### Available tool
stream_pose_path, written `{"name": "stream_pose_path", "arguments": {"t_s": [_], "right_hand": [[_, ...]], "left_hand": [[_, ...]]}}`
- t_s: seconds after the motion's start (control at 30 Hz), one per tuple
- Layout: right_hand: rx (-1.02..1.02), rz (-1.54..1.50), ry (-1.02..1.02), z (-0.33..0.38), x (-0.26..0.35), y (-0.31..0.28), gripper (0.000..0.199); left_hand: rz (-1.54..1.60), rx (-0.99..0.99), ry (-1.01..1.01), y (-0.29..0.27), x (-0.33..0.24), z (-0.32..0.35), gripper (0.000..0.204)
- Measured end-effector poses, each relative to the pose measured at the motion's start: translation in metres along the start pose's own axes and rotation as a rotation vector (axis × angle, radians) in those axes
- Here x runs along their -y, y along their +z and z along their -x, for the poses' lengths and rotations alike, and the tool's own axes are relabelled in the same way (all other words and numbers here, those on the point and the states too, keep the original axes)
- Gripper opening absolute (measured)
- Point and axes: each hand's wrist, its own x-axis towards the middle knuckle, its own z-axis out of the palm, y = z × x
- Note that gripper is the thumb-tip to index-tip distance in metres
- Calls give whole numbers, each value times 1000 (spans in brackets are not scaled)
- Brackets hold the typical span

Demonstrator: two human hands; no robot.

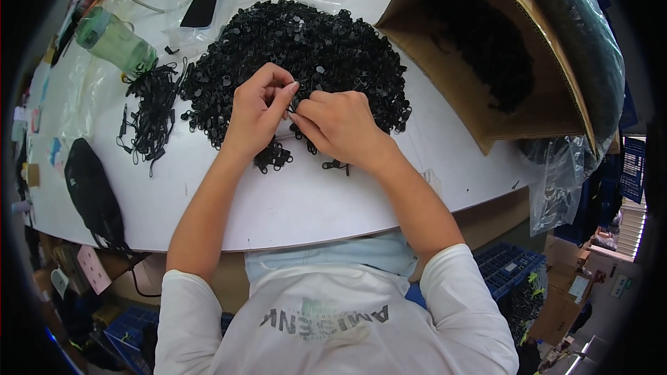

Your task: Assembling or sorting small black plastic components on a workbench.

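My left hand (260, 107) and my right hand (340, 125) meet in front of a large heap of small black plastic clips (306, 35). Both are closed, thumb and fingers pinched together at the fingertips. Between them is a small black piece (291, 109), mostly covered by the fingers, so its exact shape is hard to tell. Just below my hands a few loose black clips (273, 157) lie on the white table (319, 201). Left of the heap rests a bundle of black cord loops (154, 107).
An open cardboard box (451, 90) with black pieces inside lies tipped at the right, beside clear plastic (559, 187). At the left stand a green bottle (111, 38) and a black pouch (90, 187). A dark phone-like slab (203, 1) lies behind.
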Motion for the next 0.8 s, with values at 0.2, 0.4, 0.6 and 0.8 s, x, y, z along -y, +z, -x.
{"name": "stream_pose_path", "arguments": {"t_s": [0.2,0.4,0.6,0.8], "right_hand": [[-91,59,-11,1,-1,5,16],[-165,-52,-8,1,5,7,6],[-235,-26,76,1,-6,-6,4],[-167,-28,80,3,-7,0,5]], "left_hand": [[-28,31,49,5,6,0,8],[-63,13,26,1,2,1,8],[-14,-5,-29,-1,8,-1,8],[-50,6,-60,-2,4,1,11]]}}
